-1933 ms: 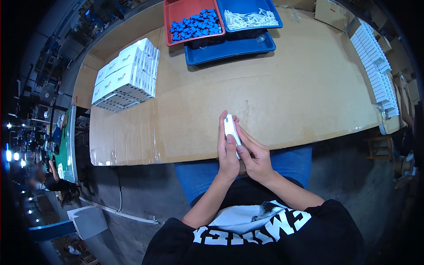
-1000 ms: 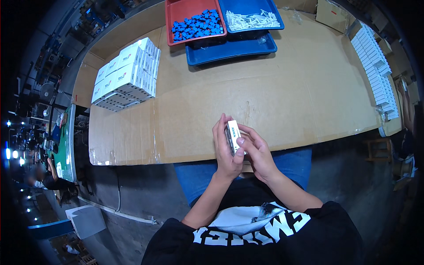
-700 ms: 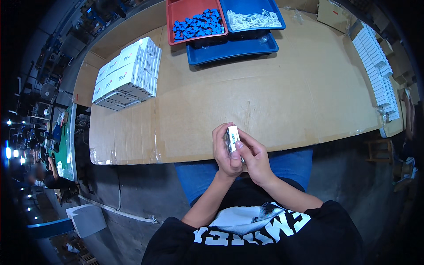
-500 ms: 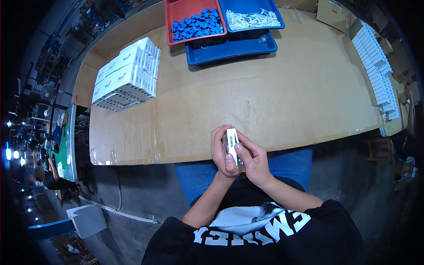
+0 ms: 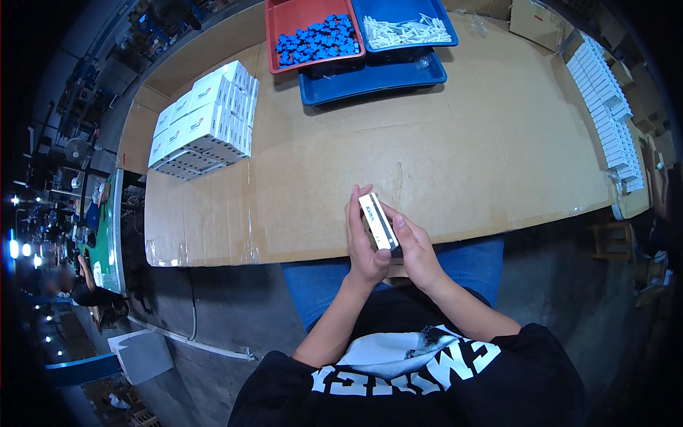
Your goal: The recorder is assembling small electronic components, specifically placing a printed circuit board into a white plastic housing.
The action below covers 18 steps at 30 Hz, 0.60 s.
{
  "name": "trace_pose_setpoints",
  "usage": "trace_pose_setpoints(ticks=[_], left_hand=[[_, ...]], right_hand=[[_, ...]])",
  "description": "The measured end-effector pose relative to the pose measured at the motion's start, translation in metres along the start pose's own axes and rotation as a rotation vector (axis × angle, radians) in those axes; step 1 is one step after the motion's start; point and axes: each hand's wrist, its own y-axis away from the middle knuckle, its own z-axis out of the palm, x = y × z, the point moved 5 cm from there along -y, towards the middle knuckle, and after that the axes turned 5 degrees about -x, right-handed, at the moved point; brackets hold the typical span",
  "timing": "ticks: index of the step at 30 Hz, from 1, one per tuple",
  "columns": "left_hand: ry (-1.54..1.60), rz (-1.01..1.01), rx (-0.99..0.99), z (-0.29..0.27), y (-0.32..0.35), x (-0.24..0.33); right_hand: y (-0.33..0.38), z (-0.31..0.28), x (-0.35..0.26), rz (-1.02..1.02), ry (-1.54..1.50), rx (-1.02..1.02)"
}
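Between my two hands is a small white box (image 5: pixel 372 215) with dark print and a dark stripe along one side, tilted near the table's front edge. My left hand (image 5: pixel 363 250) holds it from the left, fingers stretched along its side and thumb at its lower end. On the other side my right hand (image 5: pixel 420 257) grips it, with the thumb by the striped side and the fingers partly hidden behind the box.
A stack of white boxes (image 5: pixel 202 122) stands on the left of the cardboard-covered table (image 5: pixel 441 156). At the back sit a red tray (image 5: pixel 274 35) of blue parts, a blue tray (image 5: pixel 405 48) of white sticks and another blue tray (image 5: pixel 370 88). Rows of white boxes (image 5: pixel 605 107) line the right.
The box has turned and moved slightly up, so its striped side now shows. My left fingers have straightened and my right thumb has shifted off the printed face.
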Motion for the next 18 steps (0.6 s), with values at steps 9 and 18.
trace_pose_setpoints(ticks=[9,18], left_hand=[[0.684,-0.645,0.129,0.007,0.007,-0.021],[0.927,-1.032,-0.188,0.036,0.023,0.002]], right_hand=[[0.009,-0.012,-0.035,-0.38,0.771,-0.011],[0.0,-0.031,-0.037,-0.697,0.985,-0.166]])
